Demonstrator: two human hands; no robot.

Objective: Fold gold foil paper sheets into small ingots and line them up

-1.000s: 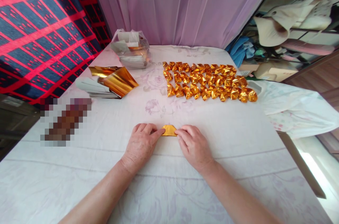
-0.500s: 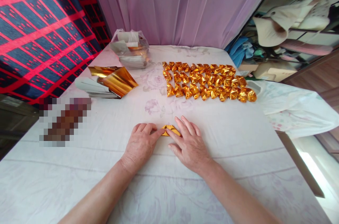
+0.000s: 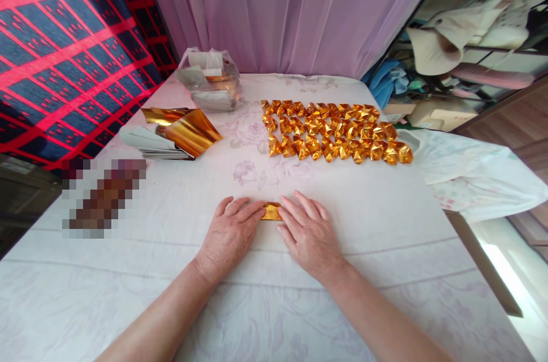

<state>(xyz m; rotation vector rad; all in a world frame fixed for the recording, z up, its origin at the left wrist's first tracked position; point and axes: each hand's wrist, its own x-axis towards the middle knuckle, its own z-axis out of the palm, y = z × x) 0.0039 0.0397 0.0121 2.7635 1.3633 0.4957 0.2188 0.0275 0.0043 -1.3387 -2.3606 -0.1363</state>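
- The table, with its pale flowered cloth, fills most of the view; its near edge is cut off by the bottom of the frame, and the right side is partly under a white plastic bag.
- Rows of folded gold pieces sit at the far middle of the cloth, well apart from the hands. They're too small and shiny to make out the folds.
- Far left there's a stack of gold foil sheets with the top ones curling up, and a clear bag behind it, contents hard to read through the plastic.
- A blurred-out patch sits on the left of the cloth, can't tell what's under it.
- Left hand lies flat and open, fingertips pressing on the left end of the gold paper.
- Right hand is also flat, fingers spread, covering the right end.
- The gold paper lies near the middle of the cloth between both sets of fingertips. Only a small strip shows; its long axis runs left to right, both ends hidden, so I can't tell which way it points.
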